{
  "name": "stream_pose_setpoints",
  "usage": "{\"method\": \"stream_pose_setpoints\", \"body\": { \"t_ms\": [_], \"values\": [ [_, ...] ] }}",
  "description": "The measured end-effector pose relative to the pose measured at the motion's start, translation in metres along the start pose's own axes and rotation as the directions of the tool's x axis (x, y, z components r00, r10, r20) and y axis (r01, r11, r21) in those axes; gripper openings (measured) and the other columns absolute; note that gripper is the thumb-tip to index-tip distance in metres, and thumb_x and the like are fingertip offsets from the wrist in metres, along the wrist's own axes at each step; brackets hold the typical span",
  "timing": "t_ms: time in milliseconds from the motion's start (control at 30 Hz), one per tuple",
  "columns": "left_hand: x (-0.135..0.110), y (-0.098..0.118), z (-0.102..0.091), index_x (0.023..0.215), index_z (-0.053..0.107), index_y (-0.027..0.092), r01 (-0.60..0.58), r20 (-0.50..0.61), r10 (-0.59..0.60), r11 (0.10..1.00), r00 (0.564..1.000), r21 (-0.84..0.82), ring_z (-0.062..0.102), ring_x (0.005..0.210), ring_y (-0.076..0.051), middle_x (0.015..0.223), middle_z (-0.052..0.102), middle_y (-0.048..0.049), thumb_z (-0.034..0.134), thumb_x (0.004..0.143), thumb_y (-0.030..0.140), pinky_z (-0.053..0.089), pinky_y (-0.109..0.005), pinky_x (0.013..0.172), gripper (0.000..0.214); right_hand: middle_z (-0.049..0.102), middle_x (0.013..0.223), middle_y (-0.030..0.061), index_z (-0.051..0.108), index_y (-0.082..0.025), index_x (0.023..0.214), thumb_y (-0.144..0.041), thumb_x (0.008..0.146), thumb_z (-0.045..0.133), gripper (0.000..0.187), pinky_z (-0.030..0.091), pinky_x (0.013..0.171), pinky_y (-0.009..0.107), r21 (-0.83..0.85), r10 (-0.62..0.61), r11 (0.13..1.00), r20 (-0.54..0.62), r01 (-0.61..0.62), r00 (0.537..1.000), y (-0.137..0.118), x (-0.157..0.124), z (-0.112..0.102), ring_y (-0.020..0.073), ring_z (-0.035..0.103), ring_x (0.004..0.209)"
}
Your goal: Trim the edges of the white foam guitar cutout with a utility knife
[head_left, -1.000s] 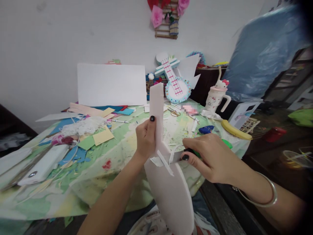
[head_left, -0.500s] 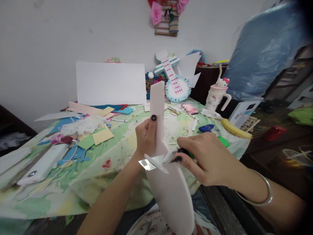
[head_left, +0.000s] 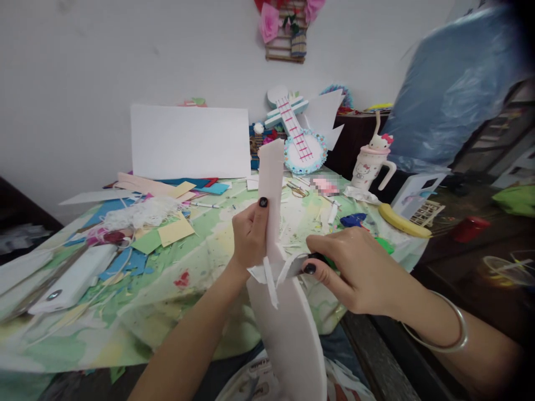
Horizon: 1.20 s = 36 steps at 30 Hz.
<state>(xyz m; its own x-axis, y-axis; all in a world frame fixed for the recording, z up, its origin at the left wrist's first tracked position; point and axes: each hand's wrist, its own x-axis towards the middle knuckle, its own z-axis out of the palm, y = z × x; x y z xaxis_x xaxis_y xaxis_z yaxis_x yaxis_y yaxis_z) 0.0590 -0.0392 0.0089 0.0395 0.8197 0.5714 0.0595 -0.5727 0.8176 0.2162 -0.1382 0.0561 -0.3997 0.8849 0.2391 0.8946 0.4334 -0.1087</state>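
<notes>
My left hand [head_left: 249,234] grips the narrow neck of a pale pink foam board cutout [head_left: 288,328], holding it upright in front of me. My right hand [head_left: 355,267] is closed round a green-handled utility knife [head_left: 321,260]. Its blade is pressed into the edge of the foam where the neck widens into the rounded body. A thin white sliver [head_left: 271,281] hangs loose from the cut edge just below my left hand.
A table with a green patterned cloth [head_left: 200,250] is strewn with coloured paper scraps, a white foam sheet [head_left: 190,142], a decorated foam guitar [head_left: 298,139], a cat-figure mug [head_left: 370,164], a banana [head_left: 401,221], scissors [head_left: 297,191] and a white power bank [head_left: 71,281].
The knife blade stuck out past the left edge of the foam half a second ago and is now drawn back to the right. The loose sliver now hangs downward.
</notes>
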Motion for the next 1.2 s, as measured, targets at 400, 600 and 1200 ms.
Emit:
{"method": "stream_pose_setpoints", "body": {
  "t_ms": [400,600,1200],
  "values": [
    [-0.001,0.0,0.002,0.051,0.028,0.019,-0.008,-0.034,0.008,1.0,0.999,-0.02,0.023,0.045,-0.008,0.047,0.026,0.0034,0.04,0.085,0.06,0.016,-0.028,0.043,0.054,0.043,0.055,-0.0001,0.038,-0.02,0.067,-0.052,0.092,0.023,0.043,0.017,0.056,0.029,-0.01,0.017,1.0,0.007,-0.017,1.0,0.007,-0.001,0.002,0.0122,0.034,0.051],
    [0.0,0.0,0.002,0.05,0.026,0.02,-0.036,-0.039,0.036,0.999,0.999,0.002,0.021,0.044,-0.009,0.045,0.024,0.0033,0.039,0.085,0.061,0.016,-0.029,0.043,0.056,0.046,0.055,0.0012,0.042,-0.019,0.067,-0.051,0.093,0.023,0.045,0.019,0.056,0.028,-0.031,0.022,0.999,0.021,-0.021,1.0,0.011,-0.001,0.002,0.0126,0.037,0.052],
    [-0.008,0.005,0.005,0.052,0.024,0.02,0.035,-0.032,-0.038,0.997,0.999,-0.061,0.019,0.042,-0.008,0.045,0.023,0.0041,0.04,0.086,0.058,0.014,-0.03,0.042,0.054,0.045,0.054,0.001,0.043,-0.018,0.065,-0.052,0.094,0.022,0.049,0.019,0.056,0.028,-0.025,0.04,0.999,0.036,-0.039,0.999,0.017,0.0,0.006,0.0122,0.039,0.052]
  ]
}}
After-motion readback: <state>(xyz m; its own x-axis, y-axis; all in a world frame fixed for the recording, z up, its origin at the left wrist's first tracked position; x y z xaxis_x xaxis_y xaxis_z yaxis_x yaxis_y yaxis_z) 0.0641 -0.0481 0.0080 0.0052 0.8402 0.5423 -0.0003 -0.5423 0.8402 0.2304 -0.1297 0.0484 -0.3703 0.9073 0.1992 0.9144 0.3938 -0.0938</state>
